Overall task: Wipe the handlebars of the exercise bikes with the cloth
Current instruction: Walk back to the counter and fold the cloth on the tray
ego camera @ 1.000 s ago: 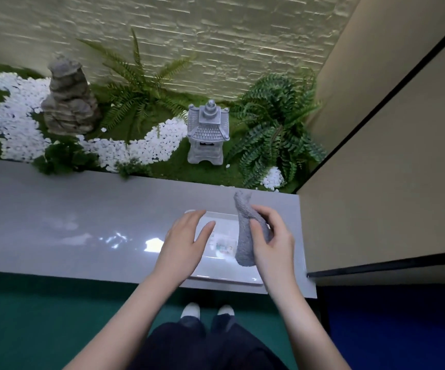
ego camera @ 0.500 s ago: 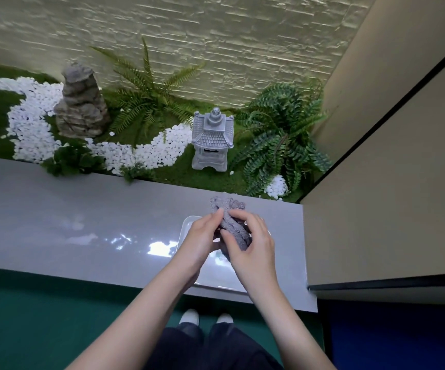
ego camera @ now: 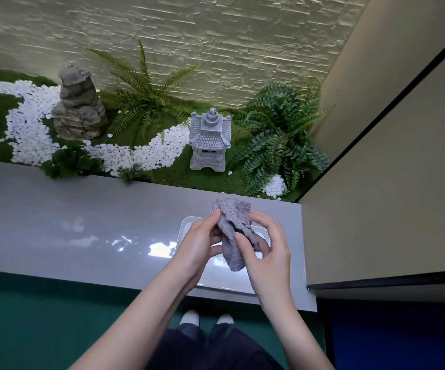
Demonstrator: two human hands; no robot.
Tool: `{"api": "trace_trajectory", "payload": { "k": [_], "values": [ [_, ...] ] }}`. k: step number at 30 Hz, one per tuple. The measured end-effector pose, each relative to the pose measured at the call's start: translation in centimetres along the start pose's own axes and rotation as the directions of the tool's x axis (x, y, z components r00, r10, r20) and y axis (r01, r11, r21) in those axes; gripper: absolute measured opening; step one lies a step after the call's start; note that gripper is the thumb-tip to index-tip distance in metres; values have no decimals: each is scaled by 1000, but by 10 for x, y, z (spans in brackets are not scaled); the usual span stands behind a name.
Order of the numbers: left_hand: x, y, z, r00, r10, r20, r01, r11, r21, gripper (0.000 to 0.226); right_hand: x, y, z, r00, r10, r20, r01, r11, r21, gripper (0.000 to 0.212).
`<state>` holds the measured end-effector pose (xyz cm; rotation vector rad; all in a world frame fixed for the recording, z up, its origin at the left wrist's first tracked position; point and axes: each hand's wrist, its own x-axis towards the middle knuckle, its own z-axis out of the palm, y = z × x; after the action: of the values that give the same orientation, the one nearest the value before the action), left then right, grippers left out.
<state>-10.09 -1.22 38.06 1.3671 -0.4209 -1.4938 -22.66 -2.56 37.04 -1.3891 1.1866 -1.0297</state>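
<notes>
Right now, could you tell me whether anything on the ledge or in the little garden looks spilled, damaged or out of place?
Nothing stands out. The stone lantern stands upright on the moss, the white tray lies flat on the grey ledge, and both hands, left and right, hold the grey cloth above it. No exercise bikes are in view.

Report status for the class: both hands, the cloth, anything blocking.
Left hand and right hand both grip the grey cloth, held above the white tray on the ledge. No exercise bikes in view. Nothing blocking.
</notes>
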Motion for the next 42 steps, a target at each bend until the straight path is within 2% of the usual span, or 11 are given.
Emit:
{"api": "trace_trajectory", "payload": {
  "k": [3, 8, 10, 13, 16, 19, 22, 25, 33, 38, 42],
  "values": [
    [1, 0, 2, 1000, -4, -10, 4, 1000, 7, 39, 3, 3, -2, 993, 118, -6, -118, 993, 28, 35],
    [2, 2, 2, 1000, -18, -9, 18, 995, -98, 33, 12, 2, -7, 969, 245, -23, -244, 969, 48, 18],
    [2, 4, -1, 1000, -18, 6, 18, 992, -129, 33, 16, 1, -11, 942, 334, 32, -335, 928, 167, 20],
    [3, 7, -6, 1000, -12, 23, 16, 982, -189, 35, 23, -4, -16, 889, 420, 182, -457, 788, 413, 29],
    [1, 11, -9, 997, -6, 83, 28, 963, -269, 39, 27, -9, -20, 863, 436, 256, -504, 701, 505, 24],
    [-3, 11, -8, 996, 34, 85, -16, 980, -198, 39, 25, -8, -19, 877, 413, 246, -479, 710, 516, 22],
    [-5, 9, -8, 998, 45, 33, -40, 990, -134, 38, 22, -8, -17, 913, 373, 166, -407, 799, 443, 21],
    [-6, 11, -9, 997, 40, 67, -29, 989, -147, 39, 21, -7, -18, 940, 312, 134, -340, 879, 335, 15],
    [-6, 17, -19, 983, 58, 174, -30, 987, -156, 34, 19, -14, -21, 937, 229, 264, -319, 867, 383, 20],
    [-9, 11, -20, 995, 16, 100, -15, 1000, -14, 47, 20, -21, -23, 951, 207, 229, -279, 894, 350, 21],
    [-13, -2, -17, 986, -74, 147, 65, 996, 63, 46, 23, -21, -24, 956, 217, 197, -275, 898, 345, 16]
  ]
}}
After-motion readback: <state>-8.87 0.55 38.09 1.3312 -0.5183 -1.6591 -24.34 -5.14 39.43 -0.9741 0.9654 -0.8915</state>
